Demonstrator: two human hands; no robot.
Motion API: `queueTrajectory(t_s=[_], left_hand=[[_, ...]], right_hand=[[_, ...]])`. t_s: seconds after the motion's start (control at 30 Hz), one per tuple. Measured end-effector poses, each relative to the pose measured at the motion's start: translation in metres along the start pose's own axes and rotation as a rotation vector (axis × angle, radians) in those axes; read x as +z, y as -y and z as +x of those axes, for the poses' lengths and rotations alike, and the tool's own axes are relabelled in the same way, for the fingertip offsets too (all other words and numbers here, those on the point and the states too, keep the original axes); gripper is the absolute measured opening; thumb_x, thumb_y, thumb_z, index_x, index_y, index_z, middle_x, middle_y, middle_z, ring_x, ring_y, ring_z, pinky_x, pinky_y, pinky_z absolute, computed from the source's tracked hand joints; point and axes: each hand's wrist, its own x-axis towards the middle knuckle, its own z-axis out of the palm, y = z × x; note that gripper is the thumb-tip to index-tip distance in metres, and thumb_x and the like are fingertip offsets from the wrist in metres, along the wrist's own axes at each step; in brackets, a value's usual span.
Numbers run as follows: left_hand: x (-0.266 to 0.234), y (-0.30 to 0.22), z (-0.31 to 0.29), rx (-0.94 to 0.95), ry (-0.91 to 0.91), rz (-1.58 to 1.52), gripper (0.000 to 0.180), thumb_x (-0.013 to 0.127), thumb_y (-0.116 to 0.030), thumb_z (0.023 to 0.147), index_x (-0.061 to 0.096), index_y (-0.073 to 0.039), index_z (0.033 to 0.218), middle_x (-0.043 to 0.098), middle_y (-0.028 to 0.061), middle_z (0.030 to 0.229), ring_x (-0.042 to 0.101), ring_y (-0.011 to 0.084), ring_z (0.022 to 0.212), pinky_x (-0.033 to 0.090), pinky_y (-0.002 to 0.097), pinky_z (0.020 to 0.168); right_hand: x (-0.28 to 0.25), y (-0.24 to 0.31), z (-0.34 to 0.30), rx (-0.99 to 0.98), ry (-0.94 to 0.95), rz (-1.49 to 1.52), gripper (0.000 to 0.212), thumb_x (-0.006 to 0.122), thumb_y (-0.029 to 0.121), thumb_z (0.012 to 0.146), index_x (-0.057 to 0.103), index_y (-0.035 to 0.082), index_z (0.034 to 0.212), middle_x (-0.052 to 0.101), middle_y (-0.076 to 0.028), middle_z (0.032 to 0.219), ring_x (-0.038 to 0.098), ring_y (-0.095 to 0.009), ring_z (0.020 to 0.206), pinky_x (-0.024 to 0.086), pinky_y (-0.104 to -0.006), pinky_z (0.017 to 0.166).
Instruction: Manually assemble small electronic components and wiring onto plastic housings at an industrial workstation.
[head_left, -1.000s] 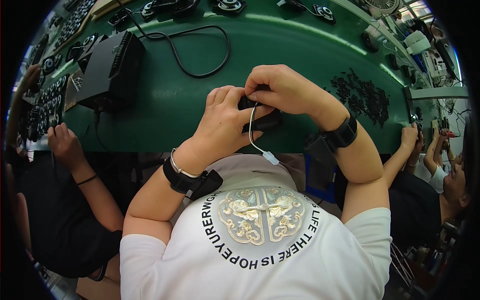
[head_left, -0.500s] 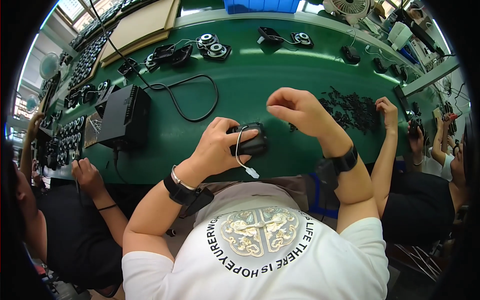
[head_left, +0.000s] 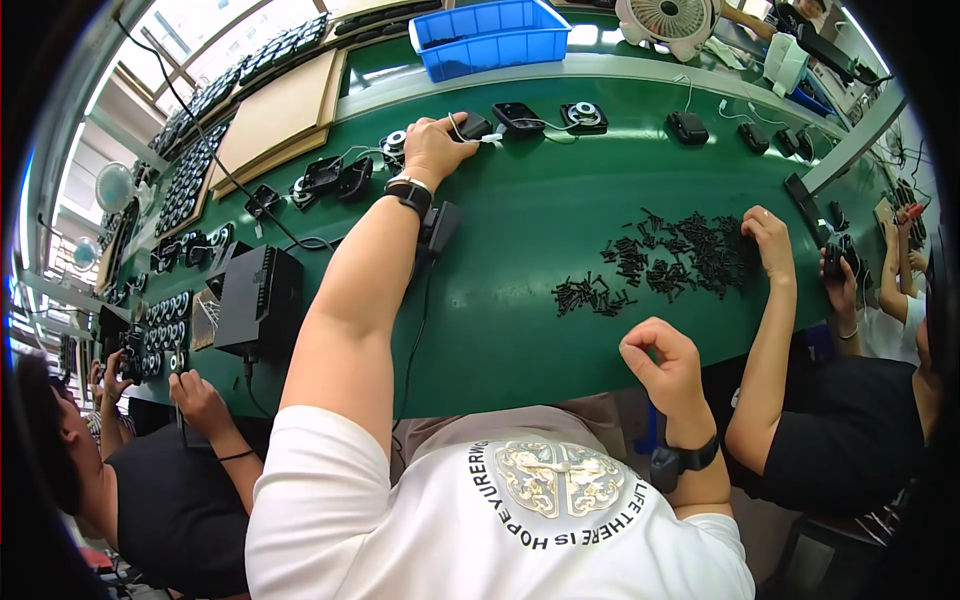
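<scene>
My left hand (head_left: 435,150) is stretched to the far side of the green table, its fingers closed on a black speaker housing (head_left: 474,126) with a white cable. Right beside it lie an open black housing shell (head_left: 518,117) and a round speaker (head_left: 583,116) wired to it. Another speaker (head_left: 395,143) is partly hidden behind my left hand. Over the table's near edge, my right hand (head_left: 665,368) is curled with thumb and forefinger together; whatever it may hold is hidden. Nearest to it is a spread pile of small black strips (head_left: 690,250).
A black box-shaped device (head_left: 260,300) with a cable stands at the left. Beyond the table's far rail are a blue bin (head_left: 490,40) and a fan (head_left: 668,20). Co-workers sit on both sides; one person's hand (head_left: 768,240) touches the strip pile's right edge.
My left hand has carried the speaker housing from the near middle to the far row. My right hand has drawn back toward the near edge, and the view has shifted.
</scene>
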Motion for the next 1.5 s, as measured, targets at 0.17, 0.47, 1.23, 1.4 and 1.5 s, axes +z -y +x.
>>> queueTrajectory(t_s=[0.17,0.47,1.23,1.4,1.5], left_hand=[[0.018,-0.007,0.008,0.011,0.005,0.078,0.056,0.076,-0.047,0.072,0.068,-0.029,0.124,0.067,0.0143,0.109,0.060,0.0317,0.107,0.047,0.0386,0.097],[0.013,-0.013,0.005,0.015,0.247,0.192,0.055,0.069,-0.046,0.084,0.054,-0.019,0.129,0.067,0.0107,0.114,0.062,0.0321,0.111,0.033,0.0501,0.109],[0.012,-0.007,0.017,0.180,0.071,0.137,0.020,0.055,-0.018,0.089,0.063,-0.012,0.106,0.070,0.0070,0.092,0.059,0.0257,0.108,0.035,0.0429,0.102],[0.010,-0.015,0.026,0.172,0.076,0.183,0.024,0.056,-0.010,0.087,0.055,-0.012,0.111,0.070,0.0109,0.093,0.062,0.0283,0.105,0.033,0.0430,0.104],[-0.002,-0.019,0.026,0.236,0.131,0.324,0.028,0.050,-0.011,0.090,0.053,-0.013,0.117,0.070,0.0115,0.097,0.062,0.0281,0.108,0.032,0.0435,0.106]], right_hand=[[-0.007,-0.010,-0.005,-0.008,-0.057,-0.023,0.005,0.069,0.000,0.084,0.064,-0.001,0.085,0.062,-0.006,0.083,0.057,-0.012,0.071,0.046,-0.0237,0.064],[0.005,-0.008,0.015,-0.028,0.023,-0.023,0.007,0.069,-0.003,0.083,0.064,-0.001,0.086,0.063,-0.007,0.085,0.055,-0.012,0.072,0.044,-0.0238,0.064],[0.017,0.009,0.020,-0.020,0.078,-0.088,0.008,0.070,-0.002,0.081,0.063,-0.001,0.084,0.063,-0.007,0.082,0.058,-0.014,0.071,0.047,-0.0252,0.064],[0.014,0.011,0.024,-0.010,0.072,-0.095,0.007,0.070,-0.002,0.081,0.064,-0.001,0.084,0.063,-0.008,0.082,0.058,-0.014,0.071,0.047,-0.0252,0.064],[0.013,0.018,0.035,-0.066,0.080,-0.130,0.008,0.071,-0.002,0.081,0.064,-0.001,0.084,0.063,-0.008,0.081,0.060,-0.014,0.069,0.049,-0.0251,0.061]])
